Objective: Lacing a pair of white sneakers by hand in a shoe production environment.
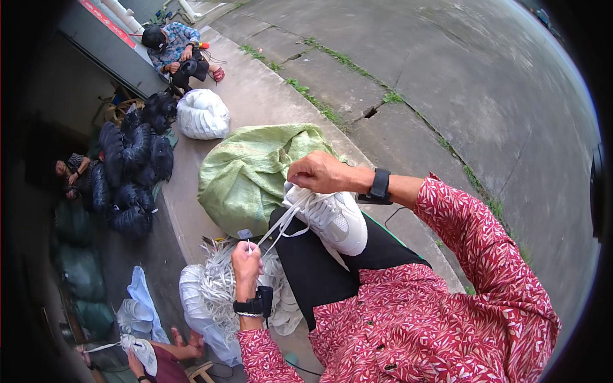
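Note:
A white sneaker [340,220] rests on my lap over black trousers, its toe toward my body. My right hand [318,172] is closed at the shoe's collar end, over the top of the lacing; what its fingertips pinch there is hidden. Loose white shoelaces [281,221] stretch from the shoe down to my left hand [246,263]. That hand is a closed fist around the lace, with a short pale tip poking up from its fingers. Just below it lies a heap of white shoelaces [220,277] on a clear plastic bag.
A light green woven sack [246,169] bulges beyond my knees. Farther off are a white bundle [203,113] and stacked black bundles [134,159]. One person sits at the far wall, another at left; at lower left, someone's hands hold a white shoe [145,355].

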`<state>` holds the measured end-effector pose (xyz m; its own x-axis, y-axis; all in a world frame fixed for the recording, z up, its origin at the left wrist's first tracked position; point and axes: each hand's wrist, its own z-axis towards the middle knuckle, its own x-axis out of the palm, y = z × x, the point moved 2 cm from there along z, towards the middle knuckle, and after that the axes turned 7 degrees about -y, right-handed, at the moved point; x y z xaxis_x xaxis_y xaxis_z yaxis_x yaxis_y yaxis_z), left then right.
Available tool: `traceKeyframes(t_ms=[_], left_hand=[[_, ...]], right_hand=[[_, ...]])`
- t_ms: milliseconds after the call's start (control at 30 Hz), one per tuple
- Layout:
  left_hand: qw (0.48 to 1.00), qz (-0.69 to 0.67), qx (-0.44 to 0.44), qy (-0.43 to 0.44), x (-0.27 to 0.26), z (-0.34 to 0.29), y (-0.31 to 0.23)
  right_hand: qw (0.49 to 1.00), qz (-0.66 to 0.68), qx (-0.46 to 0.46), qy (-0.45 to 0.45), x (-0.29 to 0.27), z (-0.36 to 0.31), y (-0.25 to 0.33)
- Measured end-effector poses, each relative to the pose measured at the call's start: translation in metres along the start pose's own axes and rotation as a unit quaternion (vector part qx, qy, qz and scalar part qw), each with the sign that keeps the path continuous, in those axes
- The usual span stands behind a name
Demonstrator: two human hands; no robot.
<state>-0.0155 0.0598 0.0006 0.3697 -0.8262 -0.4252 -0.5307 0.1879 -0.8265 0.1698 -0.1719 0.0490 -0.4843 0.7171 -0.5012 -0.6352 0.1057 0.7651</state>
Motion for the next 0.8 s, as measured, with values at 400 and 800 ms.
traceKeyframes(t_ms=[400,800], left_hand=[[0.870,-0.466,-0.025,0.160,0.003,-0.020,-0.037],[0.725,-0.661,-0.010,0.191,0.046,0.011,-0.029]], right_hand=[[0.959,0.237,0.156,-0.002,-0.020,-0.004,0.015],[0.920,0.239,0.309,-0.012,0.000,-0.004,-0.034]])
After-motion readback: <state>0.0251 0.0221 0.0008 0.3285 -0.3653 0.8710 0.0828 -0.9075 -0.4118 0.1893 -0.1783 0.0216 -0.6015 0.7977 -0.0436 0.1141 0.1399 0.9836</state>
